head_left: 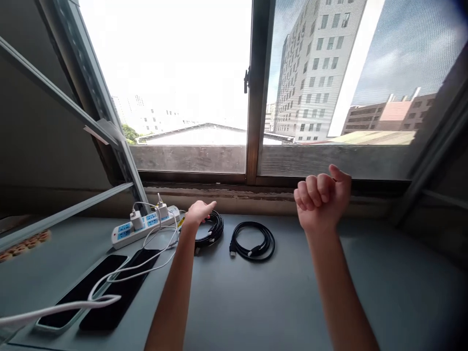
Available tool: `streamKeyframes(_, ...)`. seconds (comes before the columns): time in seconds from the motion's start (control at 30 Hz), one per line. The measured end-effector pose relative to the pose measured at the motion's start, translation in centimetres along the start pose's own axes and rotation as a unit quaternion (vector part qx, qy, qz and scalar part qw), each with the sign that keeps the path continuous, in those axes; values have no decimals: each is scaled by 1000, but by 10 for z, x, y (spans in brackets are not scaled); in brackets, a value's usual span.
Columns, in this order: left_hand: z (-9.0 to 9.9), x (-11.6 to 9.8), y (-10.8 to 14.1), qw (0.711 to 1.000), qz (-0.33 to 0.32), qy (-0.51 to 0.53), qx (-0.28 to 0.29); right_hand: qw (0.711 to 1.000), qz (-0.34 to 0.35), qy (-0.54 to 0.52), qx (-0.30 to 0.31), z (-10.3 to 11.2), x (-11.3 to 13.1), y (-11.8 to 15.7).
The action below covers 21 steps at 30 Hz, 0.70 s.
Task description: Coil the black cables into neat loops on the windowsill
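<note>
My left hand (199, 213) reaches over the left side of a thick black coil of cable (218, 226). Its thumb sticks out to the right, while its other fingers are hidden behind the hand, so I cannot see whether it holds anything. A small patch of yellow shows just left of the wrist. Right of this coil, apart from it, a single coiled black cable (271, 243) with plug ends lies flat on the grey table (256, 302). My right hand (321, 197) is raised above the table at the right, fingers curled into the palm and thumb out, with nothing visible in it.
A white power strip (126, 240) with chargers plugged in stands at the back left. White charging cables (137, 265) run across two dark phones (117, 297) at the front left. Metal frame bars (73, 209) rise at the left. A window (252, 161) spans the back.
</note>
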<state>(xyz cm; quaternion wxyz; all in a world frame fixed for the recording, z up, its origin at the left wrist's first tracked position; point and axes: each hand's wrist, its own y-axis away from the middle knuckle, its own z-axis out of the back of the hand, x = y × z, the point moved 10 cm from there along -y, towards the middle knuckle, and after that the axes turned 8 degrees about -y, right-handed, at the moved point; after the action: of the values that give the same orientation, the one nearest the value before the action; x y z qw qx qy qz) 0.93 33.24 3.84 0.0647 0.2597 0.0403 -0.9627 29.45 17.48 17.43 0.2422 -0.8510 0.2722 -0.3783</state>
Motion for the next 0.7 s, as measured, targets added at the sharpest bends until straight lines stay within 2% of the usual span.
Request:
streamKeyframes(0.13,-23,8,-2,995,29,-71,56,999,-3,-36,-5,-3,1,2)
streamKeyframes(0.33,-56,5,0,984,25,-139,110,991,-29,-124,-36,3,-5,1)
streamKeyframes(0.5,-72,4,-4,979,19,-175,105,991,-31,-132,-10,1,-5,-1)
streamKeyframes(0.63,-78,0,-6,981,16,-178,81,991,-34,-128,-21,5,-5,0)
streamKeyframes(0.7,-79,-1,-6,984,14,-166,68,992,-36,-121,-4,3,-4,0)
